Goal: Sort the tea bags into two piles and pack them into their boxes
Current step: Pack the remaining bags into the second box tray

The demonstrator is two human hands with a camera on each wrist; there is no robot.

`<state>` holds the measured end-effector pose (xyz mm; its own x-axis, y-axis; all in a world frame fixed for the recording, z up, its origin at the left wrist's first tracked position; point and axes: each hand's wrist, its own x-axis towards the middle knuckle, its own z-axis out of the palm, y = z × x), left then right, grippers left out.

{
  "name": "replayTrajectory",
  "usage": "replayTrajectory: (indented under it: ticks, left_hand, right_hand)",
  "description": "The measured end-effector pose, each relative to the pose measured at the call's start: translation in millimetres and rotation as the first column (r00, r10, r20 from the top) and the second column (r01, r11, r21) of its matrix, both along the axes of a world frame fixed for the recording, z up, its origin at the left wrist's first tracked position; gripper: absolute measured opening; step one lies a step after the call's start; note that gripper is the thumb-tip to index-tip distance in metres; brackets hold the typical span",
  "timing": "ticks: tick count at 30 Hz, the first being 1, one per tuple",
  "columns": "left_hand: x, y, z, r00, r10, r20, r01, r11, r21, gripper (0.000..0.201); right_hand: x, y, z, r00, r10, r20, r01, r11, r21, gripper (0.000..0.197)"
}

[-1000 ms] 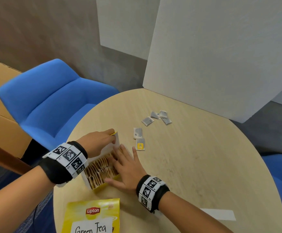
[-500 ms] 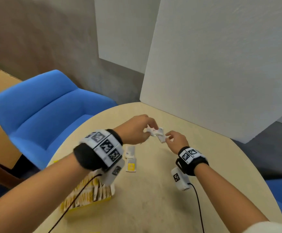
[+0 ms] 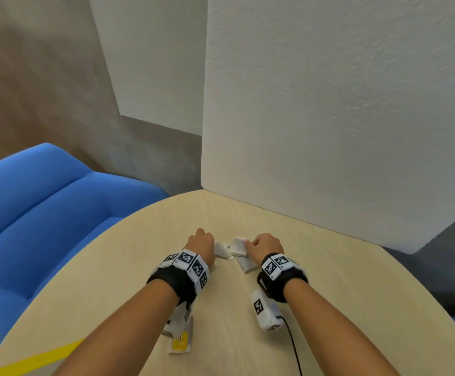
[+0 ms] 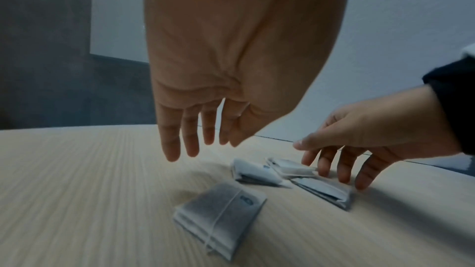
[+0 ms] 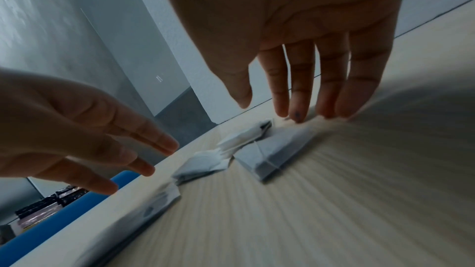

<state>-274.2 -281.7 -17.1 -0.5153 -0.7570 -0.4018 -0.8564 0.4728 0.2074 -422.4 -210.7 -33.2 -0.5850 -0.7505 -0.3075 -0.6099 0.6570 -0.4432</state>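
Both hands are over the far part of the round pale wood-grain worktop. The left hand hovers with fingers straight and spread, its grip slack and empty, above a flat grey paper tea bag with string. The right hand is likewise extended, grip empty, fingertips down at the worktop just beside three more grey tea bags lying clustered. A yellow-tagged tea bag lies nearer the person, under the left forearm. A yellow box edge shows at lower left.
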Motion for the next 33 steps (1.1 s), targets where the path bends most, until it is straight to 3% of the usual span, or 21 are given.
replayTrajectory:
  ticks: [3, 6, 12, 16, 18, 21, 23, 25, 27, 29, 31, 33]
  left_hand:
    - [-4.6, -12.9, -14.9, 0.999, -0.006, -0.032, 0.006, 1.000, 0.000, 0.041]
    - [-12.1, -20.1, -22.9, 0.997, -0.057, -0.047, 0.057, 0.998, -0.002, 0.043]
    - [-25.1, -26.3, -25.5, 0.986, -0.093, -0.142, 0.097, 0.995, 0.020, 0.041]
    - [-23.7, -27.2, -21.1, 0.992, -0.117, -0.051, 0.116, 0.993, -0.013, 0.035]
    - [-20.7, -25.1, -16.3, 0.995, -0.089, -0.042, 0.087, 0.995, -0.041, 0.030]
    - [-14.3, -19.9, -5.8, 0.979, 0.010, -0.204, -0.010, 1.000, -0.002, 0.020]
    - [-10.6, -15.8, -3.7, 0.909, 0.172, -0.380, -0.134, 0.983, 0.125, 0.017]
    - [-8.7, -8.9, -1.7, 0.774, 0.363, -0.518, -0.225, 0.924, 0.310, 0.007]
    - [-7.1, 2.9, -0.6, 0.653, 0.505, -0.564, -0.218, 0.839, 0.499, 0.026]
    - [-6.6, 21.5, 3.9, 0.529, 0.635, -0.563, -0.163, 0.727, 0.667, 0.022]
    - [-2.5, 39.9, 7.6, 0.439, 0.728, -0.526, -0.117, 0.627, 0.770, 0.010]
    - [5.0, 55.9, 9.3, 0.360, 0.815, -0.455, -0.070, 0.510, 0.857, 0.017]
  right_hand:
    - [1.4, -14.3, -5.7, 0.999, -0.031, -0.027, 0.031, 0.999, 0.012, 0.046]
    - [5.6, -21.2, -6.0, 1.000, -0.029, 0.009, 0.029, 0.999, 0.014, 0.036]
    - [-3.6, -21.2, -10.5, 0.964, -0.057, 0.261, 0.098, 0.984, -0.146, 0.030]
    - [-16.8, -8.8, -6.8, 0.925, -0.069, 0.374, 0.177, 0.948, -0.264, 0.031]
    - [-24.5, 0.5, -3.4, 0.892, -0.042, 0.450, 0.186, 0.942, -0.280, 0.036]
    - [-26.9, 14.1, 1.6, 0.783, -0.039, 0.620, 0.268, 0.921, -0.281, 0.033]
    - [-18.6, 19.4, 5.7, 0.689, -0.058, 0.723, 0.361, 0.892, -0.272, 0.019]
    - [-6.3, 22.5, 11.4, 0.592, -0.045, 0.805, 0.435, 0.859, -0.272, 0.009]
    - [6.5, 24.4, 17.8, 0.516, -0.010, 0.857, 0.479, 0.832, -0.279, 0.005]
    - [17.4, 26.5, 22.3, 0.461, 0.006, 0.888, 0.511, 0.816, -0.271, 0.004]
    - [26.6, 29.0, 22.3, 0.476, -0.001, 0.879, 0.500, 0.823, -0.270, 0.003]
    - [33.3, 33.1, 17.8, 0.564, -0.023, 0.825, 0.449, 0.847, -0.284, 0.009]
